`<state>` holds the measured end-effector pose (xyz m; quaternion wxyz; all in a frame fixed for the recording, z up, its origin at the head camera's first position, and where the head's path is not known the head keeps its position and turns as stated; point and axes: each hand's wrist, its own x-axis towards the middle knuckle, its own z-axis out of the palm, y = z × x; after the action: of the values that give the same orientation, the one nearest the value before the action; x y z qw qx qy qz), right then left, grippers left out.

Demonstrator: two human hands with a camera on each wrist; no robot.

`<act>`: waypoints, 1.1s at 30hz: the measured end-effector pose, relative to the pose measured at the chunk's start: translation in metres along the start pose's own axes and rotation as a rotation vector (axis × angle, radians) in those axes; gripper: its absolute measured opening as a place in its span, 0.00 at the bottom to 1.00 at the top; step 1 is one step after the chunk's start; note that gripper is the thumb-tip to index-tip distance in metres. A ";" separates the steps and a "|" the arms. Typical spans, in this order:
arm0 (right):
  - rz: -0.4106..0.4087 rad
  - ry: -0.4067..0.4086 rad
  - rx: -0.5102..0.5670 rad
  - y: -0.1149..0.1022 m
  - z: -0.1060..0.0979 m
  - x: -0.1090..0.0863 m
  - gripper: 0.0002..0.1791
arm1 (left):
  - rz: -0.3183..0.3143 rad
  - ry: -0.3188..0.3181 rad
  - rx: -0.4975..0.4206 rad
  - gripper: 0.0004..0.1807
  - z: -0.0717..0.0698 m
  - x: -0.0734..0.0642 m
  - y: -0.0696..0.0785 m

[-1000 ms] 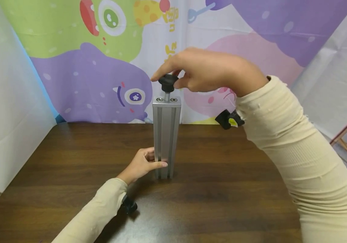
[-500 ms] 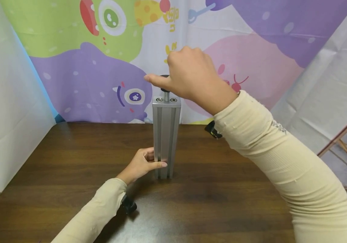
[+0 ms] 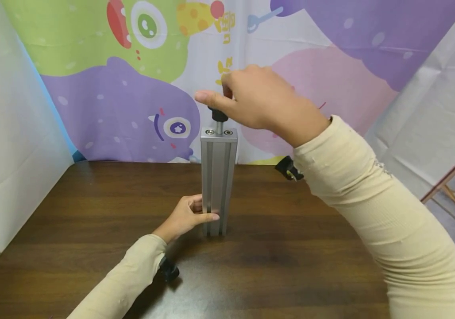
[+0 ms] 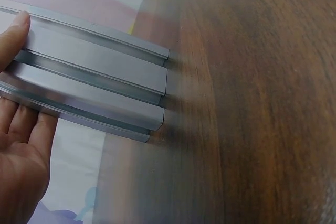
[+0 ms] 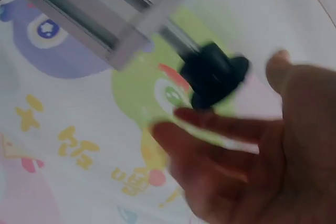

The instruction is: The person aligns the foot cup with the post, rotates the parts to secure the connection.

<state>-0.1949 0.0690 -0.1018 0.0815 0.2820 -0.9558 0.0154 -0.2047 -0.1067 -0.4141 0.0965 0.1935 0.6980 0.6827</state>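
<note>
A silver slotted aluminium profile (image 3: 218, 181) stands upright on the wooden table (image 3: 291, 248). My left hand (image 3: 185, 215) grips it near its foot, thumb across the front and fingers behind, as the left wrist view also shows. From the end plate on top rises a metal rod with a black star-shaped knob (image 5: 215, 74). Around that knob hovers my right hand (image 3: 263, 97), thumb stretched out. In the right wrist view its blurred fingers are loosely bent beside the knob and the thumb (image 5: 278, 69) stands apart from it; a fingertip may touch the rim.
Behind the table hangs a cartoon-printed curtain (image 3: 124, 110), with pale cloth (image 3: 12, 133) at the left side and more at the right. Black camera mounts sit at both wrists, the left one (image 3: 169, 269) close above the tabletop.
My right hand turned over the knob, from fingertips at its sides to thumb stretched left, then shifted slightly right, uncovering part of the knob. My left hand and the profile stayed put.
</note>
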 end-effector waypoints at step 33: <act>0.076 0.131 -0.073 -0.006 0.005 0.007 0.37 | 0.010 -0.012 -0.005 0.26 -0.001 0.000 -0.001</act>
<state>-0.1984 0.0602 -0.1054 0.1533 0.2406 -0.9584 0.0019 -0.2049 -0.1073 -0.4150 0.0979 0.2007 0.6947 0.6837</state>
